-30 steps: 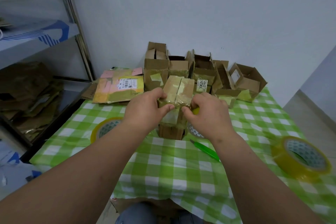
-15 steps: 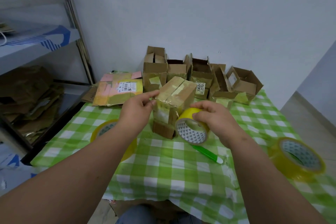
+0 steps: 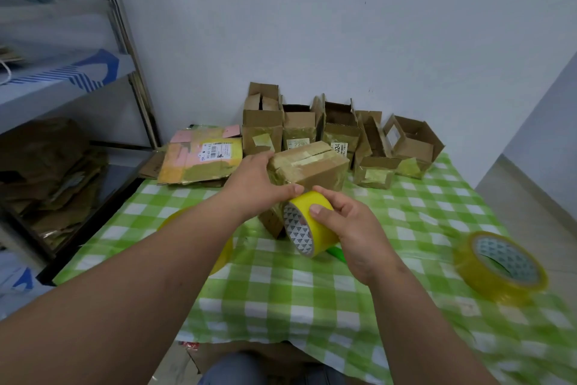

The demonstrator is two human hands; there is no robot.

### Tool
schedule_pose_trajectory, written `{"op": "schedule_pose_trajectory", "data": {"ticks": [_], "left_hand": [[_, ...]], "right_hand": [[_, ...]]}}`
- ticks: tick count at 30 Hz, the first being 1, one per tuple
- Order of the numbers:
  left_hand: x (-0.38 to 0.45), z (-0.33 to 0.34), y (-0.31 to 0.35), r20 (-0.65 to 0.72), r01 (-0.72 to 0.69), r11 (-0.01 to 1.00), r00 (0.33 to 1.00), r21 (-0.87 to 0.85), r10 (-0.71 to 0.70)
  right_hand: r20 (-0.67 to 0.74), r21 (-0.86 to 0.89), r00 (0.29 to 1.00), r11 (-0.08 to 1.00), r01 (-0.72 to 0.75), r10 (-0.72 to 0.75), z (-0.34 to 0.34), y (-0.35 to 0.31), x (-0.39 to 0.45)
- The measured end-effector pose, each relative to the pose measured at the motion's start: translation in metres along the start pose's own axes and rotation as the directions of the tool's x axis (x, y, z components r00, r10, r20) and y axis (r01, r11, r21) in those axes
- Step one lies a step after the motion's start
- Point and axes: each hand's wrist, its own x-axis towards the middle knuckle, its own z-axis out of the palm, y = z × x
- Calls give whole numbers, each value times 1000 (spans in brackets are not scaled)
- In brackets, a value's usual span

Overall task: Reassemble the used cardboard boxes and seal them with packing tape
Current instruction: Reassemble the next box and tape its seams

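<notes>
The tablecloth [image 3: 312, 297] is checked in light green and white. The tape roll [image 3: 315, 228] in the fingers is bright yellow, with a white core printed in small grey triangles. A second roll [image 3: 499, 266] at the right is translucent amber-yellow. The box [image 3: 312, 166] is plain brown cardboard under glossy yellowish tape. The flattened cardboard [image 3: 199, 159] shows pink and yellow patches and a white barcode label.

Both forearms reach forward; left hand [image 3: 254, 184] and right hand [image 3: 352, 228] curl, gripping.
</notes>
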Motion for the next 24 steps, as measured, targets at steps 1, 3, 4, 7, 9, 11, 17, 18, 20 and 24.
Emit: {"op": "schedule_pose_trajectory", "data": {"ticks": [1,3,4,7,9,11,17,18,20,24], "left_hand": [[1,-1,0,3,0,1000,1000,15,-1],[2,-4,0,8,-13,999,1000,52,13],[2,-5,0,10,-21,998,1000,61,20],[3,-8,0,4,-15,998,1000,63,15],[5,-8,-1,2,-9,998,1000,69,9],[6,-9,-2,1,3,999,1000,49,-3],[11,-14,-2,61,13,996,998,93,-19],[12,-13,-2,64,12,997,998,80,-17],[13,-14,-2,61,15,1000,998,28,-17],[13,-11,-8,52,97,974,995,-202,-89]], "right_hand": [[11,15,1000,1000,-12,11,-1,3,-1],[20,61,1000,998,-21,20,-3,9,-4],[25,71,1000,997,-14,12,-3,12,-5],[61,47,998,999,20,-23,2,18,-11],[72,15,996,999,46,-47,6,22,-12],[63,-27,997,998,53,-51,9,25,-15],[-26,-41,1000,999,7,-8,17,42,-28],[-30,-42,1000,999,2,-4,17,42,-28],[-23,-37,1000,999,-9,8,19,39,-27],[15,-95,999,994,-45,47,20,36,-25]]}}
